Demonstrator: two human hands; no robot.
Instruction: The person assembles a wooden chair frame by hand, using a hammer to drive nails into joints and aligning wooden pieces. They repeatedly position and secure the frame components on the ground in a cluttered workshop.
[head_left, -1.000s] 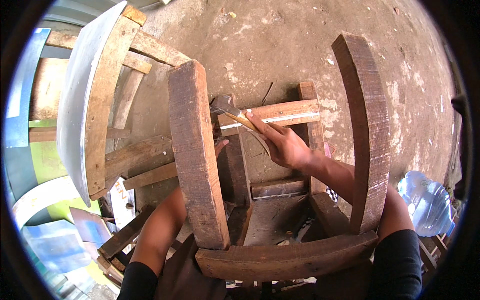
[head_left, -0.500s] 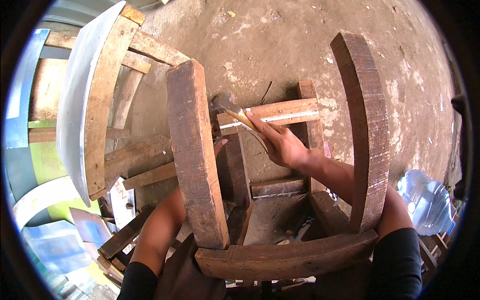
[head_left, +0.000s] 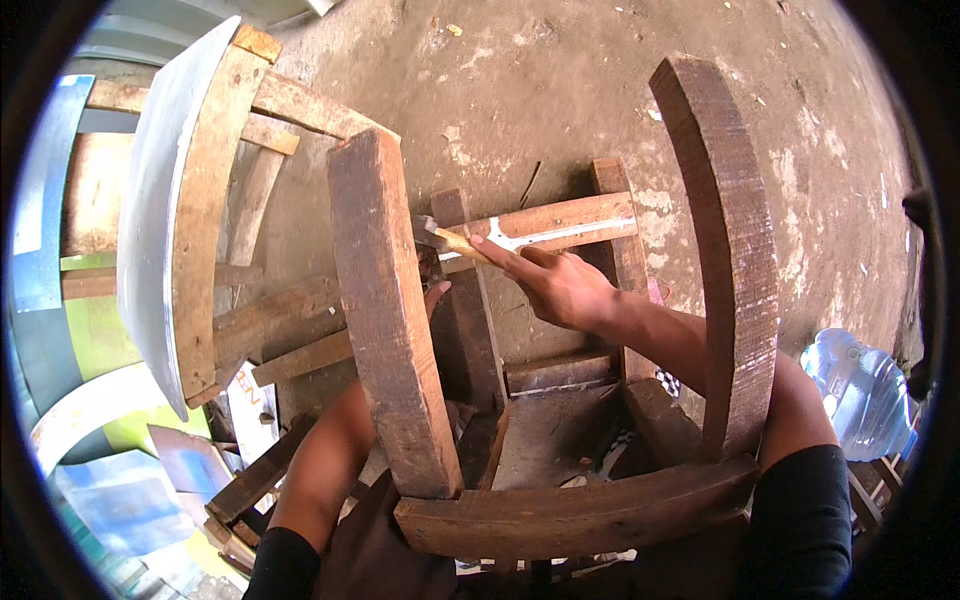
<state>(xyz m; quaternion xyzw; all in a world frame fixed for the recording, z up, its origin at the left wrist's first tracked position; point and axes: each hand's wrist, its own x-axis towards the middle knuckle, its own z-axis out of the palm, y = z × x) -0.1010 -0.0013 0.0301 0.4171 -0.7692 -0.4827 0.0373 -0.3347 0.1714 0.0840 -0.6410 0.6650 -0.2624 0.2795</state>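
Note:
My right hand is closed round the wooden handle of a hammer. The hammer's head lies beside the far end of a thick upright timber, partly hidden by it. Behind that timber is my left hand; only a fingertip shows at its right edge, so its grip is hidden. Both arms reach round a dark wooden frame, with a second upright timber on the right and a bottom rail across the front. Beneath the right hand runs a lower crossbar with a white streak.
On the left stands another wooden piece with a pale panel. Coloured sheets and wood scraps lie at the lower left. A clear plastic bottle sits at the right. The floor is bare, stained and littered.
The hammer's head has come down and slightly left, closer to the left upright timber. My right hand has tilted with it. My left hand stays at nearly the same place.

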